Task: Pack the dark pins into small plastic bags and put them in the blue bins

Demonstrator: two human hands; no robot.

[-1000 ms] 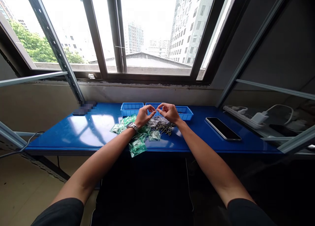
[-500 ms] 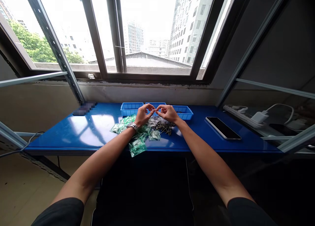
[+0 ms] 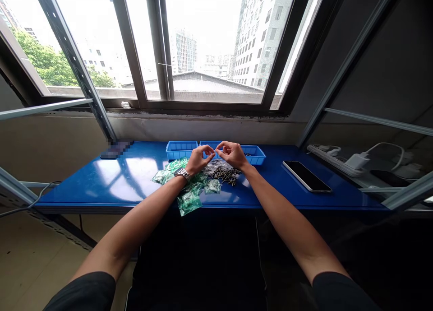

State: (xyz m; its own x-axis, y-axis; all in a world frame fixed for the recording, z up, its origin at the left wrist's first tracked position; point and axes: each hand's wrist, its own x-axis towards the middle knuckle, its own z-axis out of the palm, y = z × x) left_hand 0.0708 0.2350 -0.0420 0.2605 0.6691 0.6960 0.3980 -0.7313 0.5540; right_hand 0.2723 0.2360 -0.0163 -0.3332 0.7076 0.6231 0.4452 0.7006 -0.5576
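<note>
Table [image 3: 84, 189]: glossy blue top under an open window [image 3: 203, 44], window light reflected across its left part.

Pin pile [image 3: 225, 174]: slender dark pins with pale tips, heaped mid-table partly on a clear plastic bag [image 3: 212, 167]; centre of the clock here, with 12 o'clock toward the window.

Left hand [image 3: 199, 160]: at 10 o'clock from the pile, just above it, palm turned inward, metal-link wristwatch [image 3: 181, 174] on the wrist.

Right hand [image 3: 232, 156]: at 12 o'clock from the pile, just above it, turned toward the left hand.

Grip state: both hands nearly closed, thumbs and fingers curled into small pinches, left fingertips [image 3: 212, 153] almost touching right fingertips [image 3: 218, 151]. Anything held between them too small to make out; no contact with the pile visible.

Parts trays: three shallow blue plastic trays in a row along the far edge, first [image 3: 181, 150] at 10 o'clock, second [image 3: 213, 145] at 12 o'clock behind the hands, third [image 3: 255, 155] at 2 o'clock, a few dark pins inside the third.

Green bags: small green-tinted plastic bags, scattered and overlapping at 8 to 9 o'clock, one [image 3: 189, 203] at the near edge, one [image 3: 213, 187] touching the pile's near side, one [image 3: 162, 177] farthest left.

Phone [image 3: 306, 176]: black, face up, at 3 o'clock, well apart from the pile.

Power strip [image 3: 329, 156]: white, beyond the table's right end, with a white charger [image 3: 356, 161] and cable.
</note>
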